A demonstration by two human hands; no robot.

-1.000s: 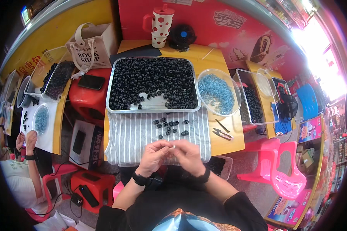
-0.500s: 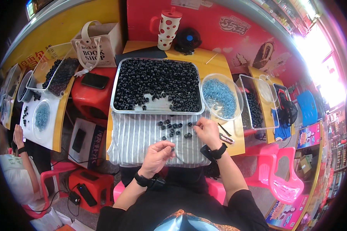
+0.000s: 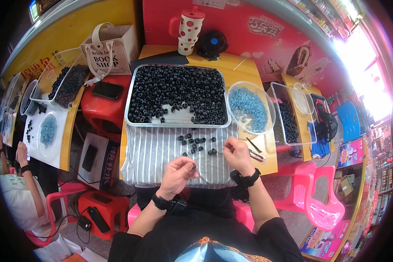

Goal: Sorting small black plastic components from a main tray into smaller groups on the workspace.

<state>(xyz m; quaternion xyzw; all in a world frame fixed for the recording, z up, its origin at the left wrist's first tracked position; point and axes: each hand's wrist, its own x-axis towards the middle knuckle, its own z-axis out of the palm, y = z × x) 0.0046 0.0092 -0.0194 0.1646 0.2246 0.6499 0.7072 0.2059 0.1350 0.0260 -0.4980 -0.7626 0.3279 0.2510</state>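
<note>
My left hand [image 3: 177,175] is closed in a pinch, with a black bead [image 3: 194,167] showing at the fingertips. To its right, my right hand [image 3: 238,153] is closed too, thumb and fingers pressed together. Whatever it pinches is too small to make out. Both hands hover over a grey-and-white striped cloth [image 3: 148,153]. Several loose black beads [image 3: 197,140] lie on this cloth, beyond and between the hands. Past them stands a metal tray [image 3: 179,125] heaped with black beads, bare metal showing near its front edge.
A round clear tub [image 3: 273,114] of pale blue beads sits right of the tray. Tweezers [image 3: 254,144] and a small pink-handled tool [image 3: 256,155] lie near my right hand. Behind stand a spotted tumbler [image 3: 190,32] and a black fan [image 3: 212,43]. Another person's hand [image 3: 22,153] is at the left table.
My right hand has shifted slightly right and closer to me, widening the gap between my hands. My left hand keeps its pinch on the bead, now turned a little more open to view.
</note>
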